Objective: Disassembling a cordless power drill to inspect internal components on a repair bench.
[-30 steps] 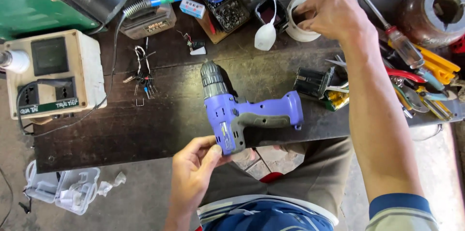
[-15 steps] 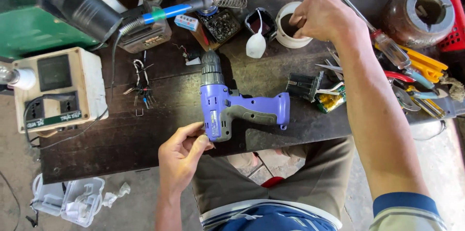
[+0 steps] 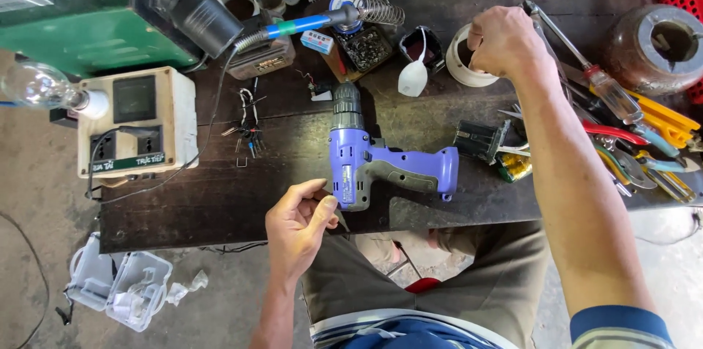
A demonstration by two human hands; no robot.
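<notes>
Two hands busy: left hand (image 3: 296,226) loosely curled, fingertips touching purple drill (image 3: 373,162); right hand (image 3: 501,40) fingers dipped into white tub (image 3: 460,63), grip unclear.

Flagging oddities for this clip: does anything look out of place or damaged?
The purple cordless drill lies on its side with no battery in its handle. The left hand touches its rear; the right hand reaches into a white cup.

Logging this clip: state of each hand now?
Left hand: open, fingers touching the purple drill.
Right hand: curled over the white cup; grip cannot be told.
</notes>
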